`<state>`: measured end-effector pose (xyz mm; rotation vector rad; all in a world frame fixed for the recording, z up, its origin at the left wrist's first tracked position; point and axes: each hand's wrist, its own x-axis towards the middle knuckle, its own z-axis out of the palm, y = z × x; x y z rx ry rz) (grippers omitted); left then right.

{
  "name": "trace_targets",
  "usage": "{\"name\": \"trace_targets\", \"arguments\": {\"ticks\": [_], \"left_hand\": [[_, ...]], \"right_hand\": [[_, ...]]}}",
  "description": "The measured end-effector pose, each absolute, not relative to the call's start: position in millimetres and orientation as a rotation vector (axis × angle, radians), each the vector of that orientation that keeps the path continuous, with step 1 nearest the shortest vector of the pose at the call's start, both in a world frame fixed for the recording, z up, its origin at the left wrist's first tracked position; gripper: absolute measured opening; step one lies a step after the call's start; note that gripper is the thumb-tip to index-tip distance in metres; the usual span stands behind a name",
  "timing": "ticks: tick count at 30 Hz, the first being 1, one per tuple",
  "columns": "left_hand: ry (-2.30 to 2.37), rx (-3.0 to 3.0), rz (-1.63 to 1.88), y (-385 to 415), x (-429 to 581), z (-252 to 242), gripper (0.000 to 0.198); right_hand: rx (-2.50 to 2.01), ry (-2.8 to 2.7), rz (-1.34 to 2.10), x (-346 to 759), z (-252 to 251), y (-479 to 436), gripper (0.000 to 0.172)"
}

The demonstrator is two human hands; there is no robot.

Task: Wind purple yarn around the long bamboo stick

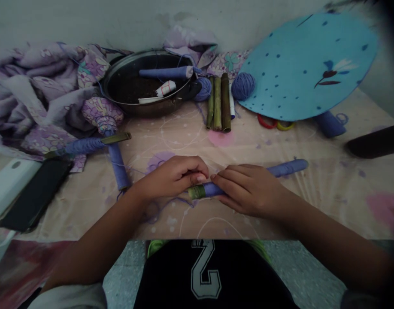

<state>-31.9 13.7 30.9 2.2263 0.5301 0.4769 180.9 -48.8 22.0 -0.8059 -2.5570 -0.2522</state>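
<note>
A bamboo stick wrapped in purple yarn lies across the patterned bedsheet in front of me, its green bare end showing at the left. My right hand lies over the wrapped middle and grips it. My left hand is curled on the stick near the green end, with its fingertips almost meeting those of my right hand. A loose purple yarn strand trails on the sheet below my left hand. Where the strand joins the stick is hidden by my fingers.
Behind my hands are a steel bowl holding a wrapped stick, bamboo pieces, a purple yarn ball and a blue painted fan. More wrapped sticks and a black phone lie left.
</note>
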Motion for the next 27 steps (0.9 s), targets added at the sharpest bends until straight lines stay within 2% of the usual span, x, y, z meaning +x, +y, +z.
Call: {"name": "trace_targets", "arguments": {"ticks": [12, 20, 27], "left_hand": [[0.509, 2.016, 0.684, 7, -28, 22, 0.014], [0.673, 2.042, 0.73, -2, -24, 24, 0.013], [0.672, 2.161, 0.769, -1, -18, 7, 0.011]], "right_hand": [[-0.775, -2.38, -0.314, 181, 19, -47, 0.02], [-0.816, -2.294, -0.413, 184, 14, -43, 0.03], [-1.051, -2.319, -0.476, 182, 17, -48, 0.032]]}}
